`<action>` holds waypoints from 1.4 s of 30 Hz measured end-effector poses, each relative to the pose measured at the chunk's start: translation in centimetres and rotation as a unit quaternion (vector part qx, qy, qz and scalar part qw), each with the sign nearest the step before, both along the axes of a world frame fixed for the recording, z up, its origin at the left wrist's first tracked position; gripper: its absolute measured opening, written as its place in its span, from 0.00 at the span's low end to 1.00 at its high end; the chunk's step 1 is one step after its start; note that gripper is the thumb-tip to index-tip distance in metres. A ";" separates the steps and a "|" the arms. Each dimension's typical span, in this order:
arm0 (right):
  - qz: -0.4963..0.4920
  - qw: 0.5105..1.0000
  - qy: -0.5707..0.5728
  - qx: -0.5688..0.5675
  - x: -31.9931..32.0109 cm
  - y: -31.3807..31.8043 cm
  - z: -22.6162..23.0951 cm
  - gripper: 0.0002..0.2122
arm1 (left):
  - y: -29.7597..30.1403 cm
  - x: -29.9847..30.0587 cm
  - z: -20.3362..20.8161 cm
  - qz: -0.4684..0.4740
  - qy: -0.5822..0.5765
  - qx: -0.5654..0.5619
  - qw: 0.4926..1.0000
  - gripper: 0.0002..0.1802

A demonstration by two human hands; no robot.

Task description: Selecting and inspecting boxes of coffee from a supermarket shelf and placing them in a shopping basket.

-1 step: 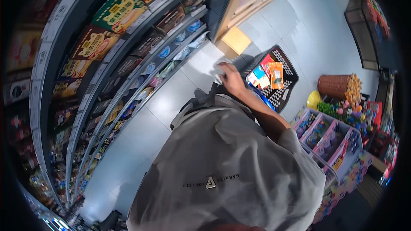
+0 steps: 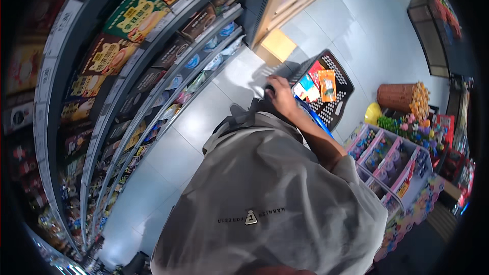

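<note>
My right hand (image 2: pixel 282 95) reaches forward from the right, just left of a dark perforated shopping basket (image 2: pixel 340 111). Its fingers are curled toward the thumb, with a dark patch between them. What they hold, if anything, I cannot make out. A blue handle (image 2: pixel 318 117) slants along the basket's near side, close to my wrist. In the basket lie an orange pouch (image 2: pixel 327 85), a red package (image 2: pixel 316 68) and a white-and-blue package (image 2: pixel 307 88). My left hand is not in view.
Shelves on the left hold several boxes, among them a green box (image 2: pixel 136 12). A yellow box (image 2: pixel 278 46) stands beyond my hand near a wooden rack (image 2: pixel 275 7). To the right are a wicker basket (image 2: pixel 397 97) and a compartmented display stand (image 2: pixel 389 158).
My right hand has shifted slightly right, and its fingers look more curled. The view has moved a little; the basket's blue handle shows more beside my forearm.
</note>
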State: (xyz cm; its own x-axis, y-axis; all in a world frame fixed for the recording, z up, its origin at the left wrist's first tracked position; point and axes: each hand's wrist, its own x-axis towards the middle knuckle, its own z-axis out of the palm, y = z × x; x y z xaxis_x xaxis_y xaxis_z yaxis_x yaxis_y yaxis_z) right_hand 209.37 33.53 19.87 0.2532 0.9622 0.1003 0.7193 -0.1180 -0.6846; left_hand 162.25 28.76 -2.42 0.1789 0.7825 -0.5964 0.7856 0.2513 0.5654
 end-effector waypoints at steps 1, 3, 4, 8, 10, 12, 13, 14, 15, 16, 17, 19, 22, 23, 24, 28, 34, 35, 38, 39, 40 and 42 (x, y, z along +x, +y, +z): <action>-0.030 0.997 -0.071 0.021 1.7 -2.3 -0.8 0.21 | 0.2 0.2 0.5 0.028 -0.019 -0.022 0.999 0.17; -0.134 0.984 -0.114 -0.041 3.5 -5.8 -0.6 0.26 | 0.1 0.4 1.3 0.093 -0.052 -0.065 0.992 0.17; -0.170 0.968 -0.166 -0.082 4.3 -7.4 -1.3 0.28 | 0.1 0.4 1.7 0.127 -0.068 -0.085 0.986 0.17; -0.236 0.894 -0.124 -0.361 5.6 -12.1 -3.6 0.38 | 2.8 0.9 3.8 0.259 -0.119 -0.155 0.946 0.16; -0.200 0.880 -0.165 -0.398 6.2 -13.0 -5.6 0.21 | 5.8 0.4 4.2 0.333 -0.146 -0.182 0.914 0.16; -0.200 0.881 -0.173 -0.393 6.7 -12.9 -6.9 0.09 | 7.2 1.4 5.3 0.344 -0.189 -0.183 0.901 0.17; -0.182 0.876 -0.159 -0.418 6.7 -11.8 -5.7 0.07 | 8.4 2.1 6.3 0.321 -0.218 -0.172 0.905 0.19; -0.177 0.878 -0.153 -0.417 7.1 -11.7 -5.8 0.07 | 9.2 3.1 7.3 0.305 -0.229 -0.170 0.909 0.20; -0.172 0.881 -0.147 -0.415 7.3 -11.4 -5.8 0.08 | 9.5 3.6 7.7 0.302 -0.228 -0.169 0.910 0.20; -0.185 0.886 -0.128 -0.405 7.3 -11.3 -5.7 0.08 | 9.6 4.1 8.0 0.287 -0.230 -0.171 0.914 0.20; -0.187 0.886 -0.127 -0.406 7.4 -11.3 -5.4 0.08 | 9.5 4.6 8.3 0.272 -0.231 -0.173 0.918 0.20; -0.182 0.903 -0.098 -0.376 7.3 -11.0 -4.8 0.08 | 7.8 3.7 7.0 0.287 -0.216 -0.188 0.914 0.19; -0.172 0.915 -0.073 -0.358 7.3 -11.7 -5.4 0.12 | 4.6 0.2 2.7 -0.031 -0.011 -0.167 0.985 0.16; -0.178 0.926 -0.059 -0.328 7.3 -12.6 -6.2 0.12 | 5.0 -1.1 1.4 -0.384 0.160 -0.093 0.905 0.15; -0.176 0.926 -0.055 -0.331 7.3 -12.9 -6.5 0.12 | 5.2 -0.3 1.6 -0.387 0.161 -0.093 0.903 0.15; -0.128 0.933 -0.044 -0.334 7.1 -12.2 -7.2 0.11 | 1.5 1.4 4.4 -0.259 0.114 -0.131 0.950 0.16; -0.115 0.944 0.005 -0.309 6.6 -11.4 -5.7 0.12 | -1.3 6.2 9.6 -0.081 0.058 -0.180 0.979 0.17; -0.141 0.937 0.015 -0.318 6.8 -12.3 -5.0 0.12 | -0.1 8.0 10.7 -0.077 0.051 -0.193 0.977 0.18; -0.137 0.954 0.054 -0.260 6.6 -12.2 -5.1 0.15 | 1.3 11.5 11.8 0.026 0.026 -0.202 0.979 0.18; -0.136 0.954 0.060 -0.260 6.6 -12.3 -5.4 0.15 | 1.2 12.2 12.6 0.058 0.017 -0.205 0.977 0.18; -0.136 0.966 0.056 -0.214 6.6 -12.5 -5.6 0.14 | 1.3 13.3 13.0 0.058 0.024 -0.203 0.977 0.18; -0.136 0.968 0.058 -0.201 6.8 -12.5 -5.9 0.14 | 1.9 15.4 13.8 0.199 -0.097 -0.211 0.952 0.22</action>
